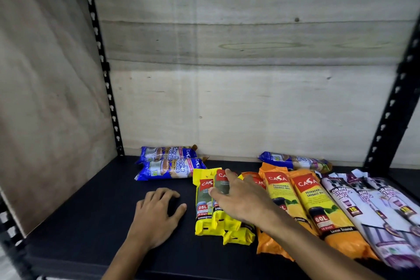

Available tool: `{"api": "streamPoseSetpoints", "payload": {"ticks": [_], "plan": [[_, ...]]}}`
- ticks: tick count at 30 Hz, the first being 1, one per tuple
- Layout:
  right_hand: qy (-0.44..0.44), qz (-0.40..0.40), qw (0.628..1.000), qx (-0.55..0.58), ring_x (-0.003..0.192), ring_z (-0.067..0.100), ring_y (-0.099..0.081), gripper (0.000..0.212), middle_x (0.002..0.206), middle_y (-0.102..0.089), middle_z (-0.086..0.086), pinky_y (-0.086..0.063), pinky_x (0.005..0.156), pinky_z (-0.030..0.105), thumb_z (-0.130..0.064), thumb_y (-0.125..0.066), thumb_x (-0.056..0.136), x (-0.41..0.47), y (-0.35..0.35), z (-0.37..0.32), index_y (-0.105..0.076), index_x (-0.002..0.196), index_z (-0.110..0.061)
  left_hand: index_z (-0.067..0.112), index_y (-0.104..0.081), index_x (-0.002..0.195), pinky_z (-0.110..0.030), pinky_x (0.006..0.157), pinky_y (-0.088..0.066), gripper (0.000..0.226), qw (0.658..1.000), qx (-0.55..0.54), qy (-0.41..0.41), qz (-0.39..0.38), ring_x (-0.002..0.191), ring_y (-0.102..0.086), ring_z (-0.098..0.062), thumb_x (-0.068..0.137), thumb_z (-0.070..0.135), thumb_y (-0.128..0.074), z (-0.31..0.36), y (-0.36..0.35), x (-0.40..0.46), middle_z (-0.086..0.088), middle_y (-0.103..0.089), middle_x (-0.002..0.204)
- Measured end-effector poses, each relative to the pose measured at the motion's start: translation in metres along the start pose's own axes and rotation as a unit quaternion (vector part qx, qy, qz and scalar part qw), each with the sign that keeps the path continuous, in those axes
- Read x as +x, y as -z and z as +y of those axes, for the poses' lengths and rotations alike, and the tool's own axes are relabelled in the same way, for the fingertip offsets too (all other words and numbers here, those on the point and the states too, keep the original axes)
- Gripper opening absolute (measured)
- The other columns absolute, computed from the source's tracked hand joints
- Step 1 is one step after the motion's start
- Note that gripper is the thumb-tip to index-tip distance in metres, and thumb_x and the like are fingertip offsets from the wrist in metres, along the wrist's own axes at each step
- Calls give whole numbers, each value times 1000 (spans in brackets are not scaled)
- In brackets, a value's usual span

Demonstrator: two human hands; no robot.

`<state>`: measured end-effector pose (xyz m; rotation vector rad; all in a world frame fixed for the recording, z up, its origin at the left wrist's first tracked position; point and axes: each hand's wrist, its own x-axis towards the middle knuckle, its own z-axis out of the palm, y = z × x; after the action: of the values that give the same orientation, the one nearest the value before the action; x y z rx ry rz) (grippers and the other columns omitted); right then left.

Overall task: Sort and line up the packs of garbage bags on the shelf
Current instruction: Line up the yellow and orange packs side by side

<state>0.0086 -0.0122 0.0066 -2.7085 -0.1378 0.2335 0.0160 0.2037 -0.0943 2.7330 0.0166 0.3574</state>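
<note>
The right hand (238, 198) grips a yellow pack (221, 186) to line it up, while the left hand (156, 213), at nine o'clock, rests flat and empty on the shelf (91, 223).

On the dark shelf board (91, 223), two glossy blue plastic packs (169, 161) lie sideways, one in front of the other, near its back left corner; a third blue pack (295, 161) lies sideways toward the back right. Nearer the front edge, small yellow 25L packs (204, 202) lie lengthwise side by side, then longer orange 60L packs (318, 207), then white-and-purple drawstring packs (375, 211) against the right edge.
</note>
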Motion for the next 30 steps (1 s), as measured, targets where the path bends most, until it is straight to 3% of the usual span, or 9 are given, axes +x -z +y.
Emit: {"api": "streamPoseSetpoints", "payload": {"ticks": [6, 10, 14, 17, 19, 21, 24, 27, 30], "plan": [[-28, 32, 998, 47, 142, 36, -31, 80, 159, -19, 11, -40, 106, 46, -76, -29, 89, -7, -8, 1, -14, 155, -33, 47, -51, 120, -35, 105, -28, 38, 1000, -23, 5, -20, 127, -35, -7, 90, 64, -37, 3, 7, -2, 21, -46, 132], [-47, 30, 993, 104, 148, 37, -14, 78, 163, -8, 11, -25, 114, 54, -75, -21, 90, -16, -19, 9, -7, 156, -34, 60, -49, 101, -38, 108, -29, 12, 981, -187, 37, -36, 112, -43, -3, 91, 59, -43, 19, 16, 2, 23, -57, 113], [-47, 26, 986, 160, 145, 30, -23, 79, 161, -12, 6, -34, 113, 49, -72, -24, 91, -25, -30, 9, 3, 155, -36, 60, -54, 115, -46, 112, -33, 48, 948, -288, 62, -117, 114, -55, -3, 72, 81, -48, 34, 10, 11, 26, -65, 106], [-5, 19, 986, 166, 146, 25, -23, 83, 162, -7, -1, -33, 114, 46, -76, -28, 88, -37, -31, 12, 12, 152, -42, 57, -49, 123, -48, 117, -23, 44, 954, -267, 52, -128, 115, -47, -2, 81, 69, -51, 42, 7, 14, 34, -56, 102], [37, -6, 991, 131, 148, 22, -16, 89, 163, 0, -9, -27, 116, 42, -75, -40, 86, -44, -30, 16, 13, 151, -45, 55, -44, 130, -47, 117, -21, 44, 961, -245, 59, -111, 114, -38, -7, 87, 60, -51, 45, 8, 11, 29, -46, 100], [69, -30, 994, 82, 149, 21, -13, 98, 163, 0, -11, -26, 117, 42, -67, -54, 84, -47, -28, 19, 14, 150, -45, 56, -41, 133, -45, 117, -21, 47, 967, -223, 66, -106, 124, -37, -14, 87, 61, -49, 46, 8, 8, 16, -44, 104], [92, -49, 994, 29, 148, 22, -17, 106, 163, -3, -7, -30, 117, 43, -38, -67, 88, -44, -26, 22, 18, 150, -43, 56, -37, 134, -43, 117, -22, 47, 970, -207, 62, -112, 135, -32, -17, 89, 61, -46, 47, 9, 6, 12, -41, 110], [99, -38, 994, -17, 146, 26, -25, 110, 163, -9, -2, -33, 115, 42, -9, -68, 89, -42, -26, 25, 17, 152, -40, 59, -36, 130, -41, 117, -22, 42, 972, -207, 47, -101, 136, -31, -16, 89, 59, -46, 49, 12, 3, 11, -42, 112], [94, 2, 995, -23, 138, 24, -39, 110, 159, -23, -4, -42, 110, 41, 0, -66, 87, -40, -30, 29, 12, 152, -43, 54, -39, 135, -40, 116, -20, 45, 973, -201, 45, -104, 136, -31, -15, 91, 57, -46, 51, 14, 3, 12, -42, 113]]}}
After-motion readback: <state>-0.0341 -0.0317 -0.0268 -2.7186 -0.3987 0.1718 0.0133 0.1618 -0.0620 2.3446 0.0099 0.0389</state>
